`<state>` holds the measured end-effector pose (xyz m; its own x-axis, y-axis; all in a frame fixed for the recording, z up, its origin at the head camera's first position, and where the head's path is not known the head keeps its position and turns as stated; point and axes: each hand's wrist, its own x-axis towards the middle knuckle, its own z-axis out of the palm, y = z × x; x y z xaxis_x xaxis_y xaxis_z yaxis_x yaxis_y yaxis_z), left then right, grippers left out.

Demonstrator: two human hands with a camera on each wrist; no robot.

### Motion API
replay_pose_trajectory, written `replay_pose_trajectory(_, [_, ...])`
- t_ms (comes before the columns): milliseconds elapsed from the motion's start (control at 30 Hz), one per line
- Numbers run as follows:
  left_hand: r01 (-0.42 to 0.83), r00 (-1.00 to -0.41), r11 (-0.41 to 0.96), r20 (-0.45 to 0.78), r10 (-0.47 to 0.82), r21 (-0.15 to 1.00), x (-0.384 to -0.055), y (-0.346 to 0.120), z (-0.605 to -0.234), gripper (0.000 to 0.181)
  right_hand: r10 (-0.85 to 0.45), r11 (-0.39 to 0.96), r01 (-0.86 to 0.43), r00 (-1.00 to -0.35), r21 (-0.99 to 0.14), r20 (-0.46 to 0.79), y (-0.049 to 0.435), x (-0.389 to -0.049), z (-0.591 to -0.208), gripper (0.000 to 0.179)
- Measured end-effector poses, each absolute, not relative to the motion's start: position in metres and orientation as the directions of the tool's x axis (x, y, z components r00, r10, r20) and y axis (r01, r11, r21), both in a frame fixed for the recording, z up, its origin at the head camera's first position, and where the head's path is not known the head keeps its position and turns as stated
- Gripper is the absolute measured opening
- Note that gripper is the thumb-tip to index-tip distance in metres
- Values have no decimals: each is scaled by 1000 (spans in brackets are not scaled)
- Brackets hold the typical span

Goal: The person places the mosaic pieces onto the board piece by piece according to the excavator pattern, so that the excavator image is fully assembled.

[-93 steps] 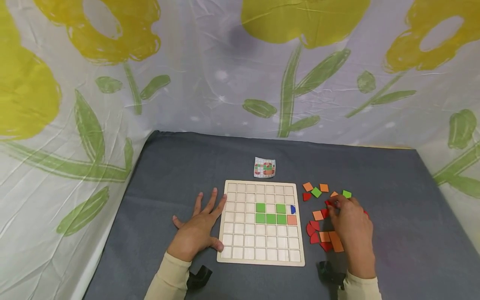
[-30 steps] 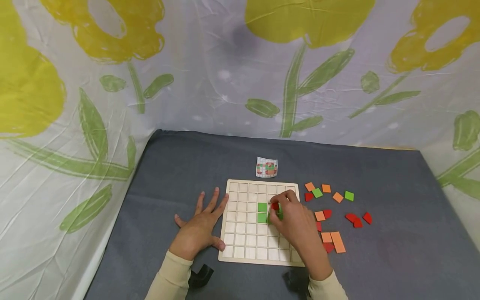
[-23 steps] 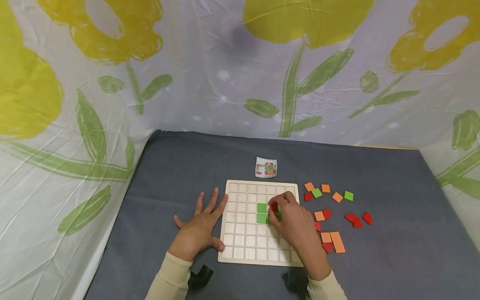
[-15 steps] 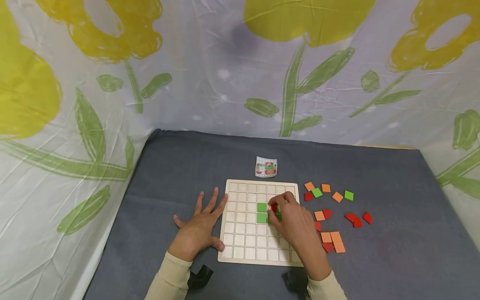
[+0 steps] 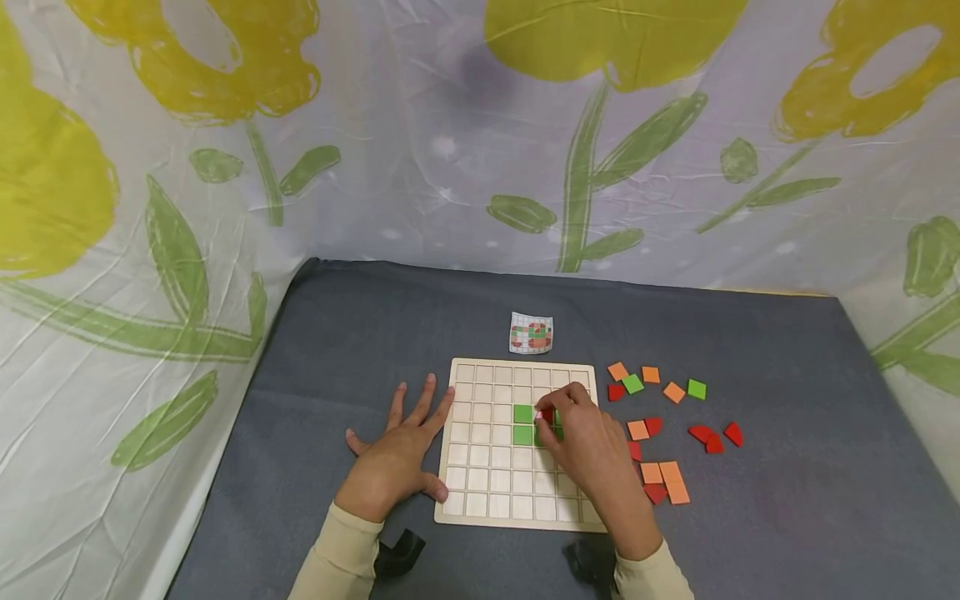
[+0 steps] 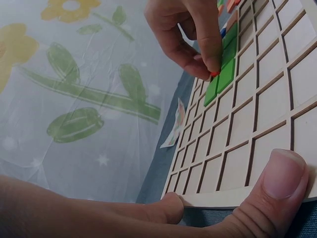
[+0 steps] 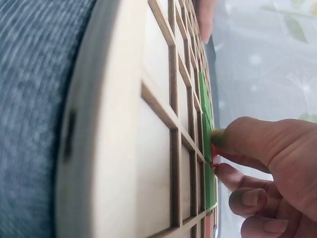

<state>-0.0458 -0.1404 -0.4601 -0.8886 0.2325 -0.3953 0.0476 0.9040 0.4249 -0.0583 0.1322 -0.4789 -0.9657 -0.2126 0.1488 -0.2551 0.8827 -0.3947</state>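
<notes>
My left hand (image 5: 397, 462) lies with fingers spread along the left edge of a wooden grid board (image 5: 480, 523). Its thumb rests on the board's rim in the left wrist view. Over the board, my right hand (image 5: 585, 433) pinches a small red tile (image 5: 547, 415) between thumb and fingers. That tile is right at the cell between green tiles (image 5: 522, 414) in the upper middle. The right wrist view has the red tile (image 7: 214, 151) at the fingertips, beside the row of green tiles (image 7: 206, 134). In the head view, the hand hides part of the green group and the board's right side.
Loose orange tiles (image 5: 677, 483), green tiles (image 5: 697, 389) and red rounded pieces (image 5: 714, 443) lie on the dark cloth right of the board. A small printed pattern card (image 5: 531, 333) lies behind the board. A flowered curtain (image 5: 420, 167) hangs at the back.
From the loose pieces at the right, my right hand has come left onto the board with a red tile. Over the last second it has barely shifted. The left hand has stayed put.
</notes>
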Motion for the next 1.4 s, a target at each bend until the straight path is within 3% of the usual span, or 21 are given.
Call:
replay_pose_trajectory(200, [68,-896,894,-367,250,442,-48,-144,-479,148,-217,883,-262,-964,-390,157,134,-58,-478,10])
replay_pose_trajectory(600, [62,-891,907,-386,239,417,-47,-137,-453,141,-208,881,-248,-968,-402,143,140,-56,-473,16])
replay_pose_trajectory(900, [76,-892,898,-372,256,434,-48,-140,-465,143,-117,889,-153,-987,-432,110,164,-56,-471,21])
replay_pose_trajectory(1400, [52,-891,907,-391,231,417,-44,-139,-455,140,46,909,2,-994,-417,97,221,-42,-472,28])
